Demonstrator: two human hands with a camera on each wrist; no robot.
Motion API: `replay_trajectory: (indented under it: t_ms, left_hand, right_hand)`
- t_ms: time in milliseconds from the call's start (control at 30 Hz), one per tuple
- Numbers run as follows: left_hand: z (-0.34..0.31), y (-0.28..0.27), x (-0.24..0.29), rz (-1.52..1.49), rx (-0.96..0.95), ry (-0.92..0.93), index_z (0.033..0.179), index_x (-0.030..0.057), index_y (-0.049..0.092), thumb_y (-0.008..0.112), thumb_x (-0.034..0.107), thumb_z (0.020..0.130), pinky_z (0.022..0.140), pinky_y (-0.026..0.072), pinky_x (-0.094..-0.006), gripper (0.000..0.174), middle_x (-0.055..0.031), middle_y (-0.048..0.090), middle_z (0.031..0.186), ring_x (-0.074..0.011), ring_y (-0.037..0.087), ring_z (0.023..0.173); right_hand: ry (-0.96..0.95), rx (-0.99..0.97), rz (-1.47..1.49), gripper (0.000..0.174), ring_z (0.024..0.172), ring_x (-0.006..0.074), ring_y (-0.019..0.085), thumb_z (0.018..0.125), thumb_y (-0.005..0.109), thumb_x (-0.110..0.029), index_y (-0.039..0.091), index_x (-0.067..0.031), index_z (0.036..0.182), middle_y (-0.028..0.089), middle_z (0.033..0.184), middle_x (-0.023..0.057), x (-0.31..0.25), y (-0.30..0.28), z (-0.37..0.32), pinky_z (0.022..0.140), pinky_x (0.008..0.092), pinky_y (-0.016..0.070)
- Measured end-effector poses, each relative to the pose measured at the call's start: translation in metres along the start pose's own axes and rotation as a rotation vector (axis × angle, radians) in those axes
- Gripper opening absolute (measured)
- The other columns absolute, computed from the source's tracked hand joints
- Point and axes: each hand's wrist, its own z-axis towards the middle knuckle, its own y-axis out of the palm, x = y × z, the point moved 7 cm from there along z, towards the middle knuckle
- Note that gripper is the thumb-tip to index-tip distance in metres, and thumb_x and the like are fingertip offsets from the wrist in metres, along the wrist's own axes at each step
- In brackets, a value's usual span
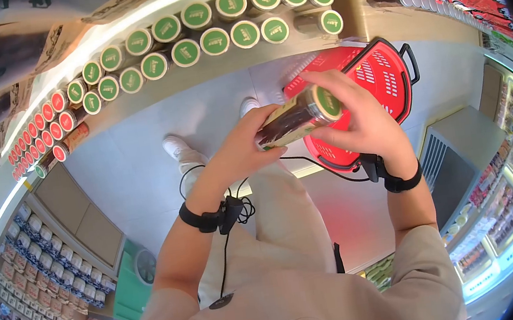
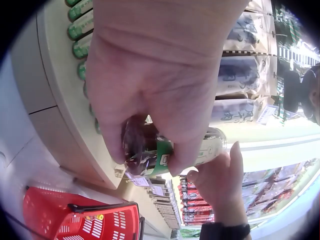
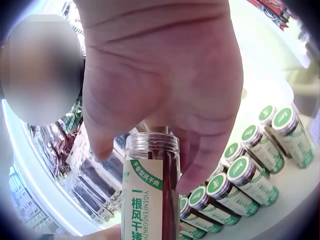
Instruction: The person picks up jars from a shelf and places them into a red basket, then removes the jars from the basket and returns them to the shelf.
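Note:
A clear jar point(image 1: 290, 122) with a green-topped lid, cream-and-green label and dark reddish-brown contents is held tilted in front of the body. My left hand point(image 1: 242, 141) grips its lower end, thumb and fingers on opposite sides. Around the lid end, my right hand point(image 1: 369, 120) has its fingers and thumb spread apart. In the right wrist view the jar point(image 3: 150, 190) stands below that hand, fingertips beside its right wall and the thumb apart on the left. In the left wrist view the right hand point(image 2: 217, 182) appears just beyond the jar's far end.
A red shopping basket point(image 1: 395, 93) with black handles stands on the floor beyond the right hand. Rows of green-lidded jars point(image 1: 184, 51) line the curved shelf in front, with red-lidded jars point(image 1: 48, 111) farther left. A grey vented box point(image 1: 462, 146) stands at the right.

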Motion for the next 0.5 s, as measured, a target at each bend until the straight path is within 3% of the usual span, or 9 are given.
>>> replay_trajectory:
  t_ms: [100, 167, 200, 267, 400, 467, 500]
  left_hand:
    - [0.016, 0.005, 0.023, 0.092, -0.052, 0.133, 0.143, 0.0059, 0.042, 0.075, 0.006, 0.082, 0.1, 0.0465, -0.0351, 0.069, -0.0096, 0.052, 0.136, -0.0213, 0.053, 0.124]
    - [0.023, -0.014, 0.052, 0.505, 0.234, 0.298, 0.137, 0.008, 0.05, 0.074, 0.011, 0.083, 0.097, 0.0481, -0.0347, 0.059, -0.0107, 0.057, 0.131, -0.0249, 0.056, 0.12]
    - [0.032, -0.022, 0.056, 0.503, 0.237, 0.298, 0.137, 0.008, 0.05, 0.074, 0.011, 0.083, 0.097, 0.0481, -0.0347, 0.059, -0.0107, 0.057, 0.131, -0.0249, 0.056, 0.12]
    - [0.041, -0.047, 0.079, 0.742, 0.5, 0.448, 0.13, 0.0088, 0.056, 0.071, 0.015, 0.085, 0.092, 0.0491, -0.0354, 0.048, -0.0121, 0.06, 0.127, -0.028, 0.058, 0.115]
    - [0.047, -0.061, 0.1, 0.756, 0.554, 0.412, 0.123, 0.0074, 0.06, 0.069, 0.014, 0.086, 0.09, 0.0495, -0.0367, 0.039, -0.0131, 0.06, 0.124, -0.0301, 0.059, 0.111]
    - [0.047, -0.051, 0.094, 0.714, 0.513, 0.494, 0.114, 0.0039, 0.061, 0.066, 0.018, 0.084, 0.093, 0.0479, -0.0435, 0.034, -0.0175, 0.06, 0.116, -0.0368, 0.058, 0.108]
    - [0.044, -0.049, 0.085, 0.736, 0.533, 0.51, 0.115, 0.0047, 0.061, 0.067, 0.017, 0.085, 0.091, 0.0487, -0.0417, 0.032, -0.0155, 0.06, 0.116, -0.0356, 0.059, 0.107]
  right_hand:
    - [0.106, 0.096, 0.039, 0.063, 0.101, 0.0255, 0.062, 0.07, 0.077, -0.008, 0.054, -0.0033, 0.129, 0.061, 0.111, 0.0126, 0.01, -0.034, -0.012, 0.088, 0.0352, 0.0492]
    - [0.099, 0.343, -0.029, 0.059, 0.098, 0.0209, 0.063, 0.07, 0.074, -0.004, 0.055, -0.0024, 0.126, 0.062, 0.109, 0.0111, 0.015, -0.064, -0.016, 0.086, 0.0313, 0.0508]
    - [0.042, 0.396, -0.151, 0.058, 0.097, 0.0214, 0.063, 0.071, 0.075, -0.004, 0.056, -0.0038, 0.125, 0.063, 0.108, 0.0106, 0.013, -0.076, -0.011, 0.084, 0.0308, 0.0514]
    - [0.067, 0.393, -0.414, 0.056, 0.097, 0.0261, 0.064, 0.072, 0.076, -0.006, 0.057, -0.0058, 0.124, 0.063, 0.11, 0.0112, 0.004, -0.083, 0.004, 0.082, 0.0337, 0.0525]
    - [-0.012, 0.401, -0.603, 0.055, 0.1, 0.0353, 0.062, 0.073, 0.076, -0.011, 0.057, -0.0069, 0.124, 0.062, 0.113, 0.0143, 0.013, -0.073, 0.028, 0.084, 0.0404, 0.0519]
    - [-0.047, 0.393, -0.583, 0.055, 0.101, 0.0356, 0.061, 0.073, 0.076, -0.01, 0.057, -0.0068, 0.124, 0.061, 0.113, 0.0148, 0.023, -0.065, 0.039, 0.085, 0.04, 0.0513]
    - [-0.072, 0.442, -0.534, 0.055, 0.102, 0.0352, 0.061, 0.073, 0.075, -0.01, 0.057, -0.0066, 0.125, 0.061, 0.113, 0.0152, 0.028, -0.063, 0.042, 0.087, 0.0395, 0.0505]
